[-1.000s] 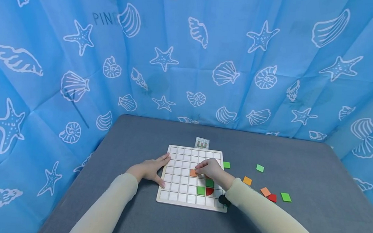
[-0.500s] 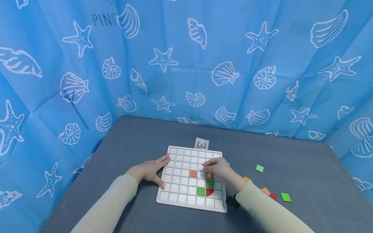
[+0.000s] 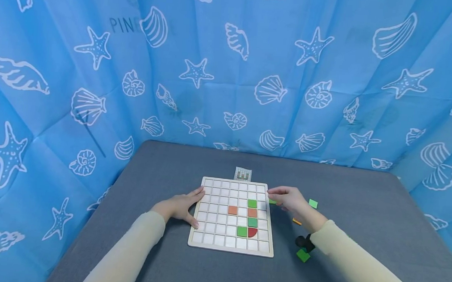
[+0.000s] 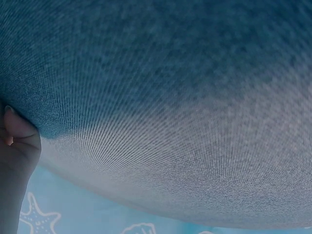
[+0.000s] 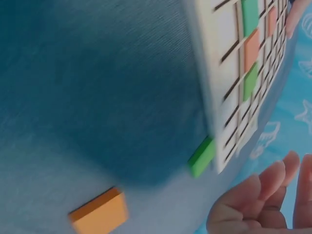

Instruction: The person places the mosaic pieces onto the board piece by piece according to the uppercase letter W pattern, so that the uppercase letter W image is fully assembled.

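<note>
A pale wooden grid board [image 3: 214, 231] lies on the grey table. My left hand [image 3: 177, 205] rests at its left edge, thumb and fingers spread apart. On the grid sit a green tile [image 3: 252, 203], an orange tile [image 3: 252, 212], a darker green tile [image 3: 252, 222], a light green tile [image 3: 242, 231], a red quarter-round tile [image 3: 252, 232] and another orange tile [image 3: 232, 210]. Just off the board's right edge is my right hand [image 3: 290, 199], over a loose green tile [image 5: 201, 157]. In the right wrist view its fingers hold nothing.
A small printed pattern card [image 3: 243, 174] lies behind the board. To the right are a light green tile [image 3: 313, 203], an orange-yellow tile [image 5: 100, 212] and a green piece [image 3: 302, 255]. The right forearm hides part of the table there. A blue shell-patterned curtain [image 3: 230, 72] hangs behind.
My right hand has moved right, from over the grid to just past the board's right edge, uncovering a green and an orange tile. The left hand has stayed at the left edge.
</note>
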### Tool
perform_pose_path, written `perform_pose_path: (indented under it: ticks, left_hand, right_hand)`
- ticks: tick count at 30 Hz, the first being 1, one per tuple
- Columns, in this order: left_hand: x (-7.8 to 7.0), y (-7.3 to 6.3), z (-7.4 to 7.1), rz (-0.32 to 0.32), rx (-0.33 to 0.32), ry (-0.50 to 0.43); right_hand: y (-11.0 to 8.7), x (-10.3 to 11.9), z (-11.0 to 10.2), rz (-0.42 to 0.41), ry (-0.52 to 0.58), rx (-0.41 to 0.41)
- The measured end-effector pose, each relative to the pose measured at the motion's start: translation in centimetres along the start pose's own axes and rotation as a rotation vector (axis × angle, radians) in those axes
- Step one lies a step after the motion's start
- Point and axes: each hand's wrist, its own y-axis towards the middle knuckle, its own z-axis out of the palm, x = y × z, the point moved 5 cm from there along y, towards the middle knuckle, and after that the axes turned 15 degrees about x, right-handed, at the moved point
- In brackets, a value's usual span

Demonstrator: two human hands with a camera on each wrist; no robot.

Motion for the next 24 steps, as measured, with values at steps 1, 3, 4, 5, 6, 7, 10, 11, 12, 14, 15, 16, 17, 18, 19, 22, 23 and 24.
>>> perform_pose_path:
  ticks: [1, 3, 4, 5, 6, 7, 10, 11, 12, 14, 15, 16, 17, 18, 19, 22, 23, 24]
  left_hand:
    - [0.0, 0.0, 0.0, 0.0, 0.001, 0.002]
    - [0.0, 0.0, 0.0, 0.0, 0.002, 0.003]
    - [0.0, 0.0, 0.0, 0.002, 0.002, 0.002]
    - [0.0, 0.0, 0.0, 0.003, 0.003, 0.002]
    - [0.0, 0.0, 0.0, 0.004, 0.003, 0.002]
    - [0.0, 0.0, 0.0, 0.004, 0.003, 0.002]
    - [0.0, 0.0, 0.0, 0.004, 0.002, 0.002]
    - [0.0, 0.0, 0.0, 0.005, 0.002, 0.004]
    - [0.0, 0.0, 0.0, 0.005, 0.001, 0.006]
    - [0.0, 0.1, 0.0, 0.006, 0.001, 0.008]
    - [0.0, 0.1, 0.0, 0.006, 0.002, 0.01]
    - [0.0, 0.1, 0.0, 0.006, 0.002, 0.01]
    - [0.0, 0.1, 0.0, 0.003, 0.003, 0.01]
    - [0.0, 0.1, 0.0, 0.002, 0.003, 0.007]
    - [-0.1, 0.1, 0.0, 0.0, 0.004, 0.005]
    - [-0.1, 0.0, 0.0, -0.005, 0.005, 0.001]
    - [-0.1, 0.0, 0.0, -0.005, 0.005, 0.0]
    - [-0.1, 0.0, 0.0, -0.005, 0.006, 0.0]
  right_hand:
    - [0.1, -0.2, -0.3, -0.003, -0.003, 0.002]
    - [0.2, -0.7, -0.8, -0.008, -0.014, 0.009]
    - [0.3, -0.9, -1.1, -0.012, -0.024, 0.014]
    - [0.4, -1.1, -1.2, -0.014, -0.031, 0.018]
    - [0.5, -1.4, -1.4, -0.018, -0.037, 0.025]
    - [0.7, -1.5, -1.5, -0.023, -0.043, 0.032]
    - [1.2, -2.0, -1.8, -0.05, -0.073, 0.062]
    - [1.3, -2.2, -1.9, -0.06, -0.088, 0.07]
    - [1.5, -2.4, -2.0, -0.068, -0.101, 0.077]
    - [1.9, -2.7, -2.2, -0.075, -0.122, 0.086]
    - [2.0, -2.8, -2.3, -0.076, -0.135, 0.09]
    - [2.1, -2.9, -2.4, -0.077, -0.152, 0.098]
    - [2.3, -3.0, -2.6, -0.072, -0.164, 0.099]
    - [2.4, -3.1, -2.7, -0.064, -0.175, 0.105]
    - [2.6, -3.2, -2.8, -0.061, -0.192, 0.112]
    - [3.0, -3.3, -3.2, -0.047, -0.232, 0.128]
    - [3.1, -3.4, -3.2, -0.043, -0.239, 0.131]
    - [3.2, -3.4, -3.2, -0.042, -0.246, 0.137]
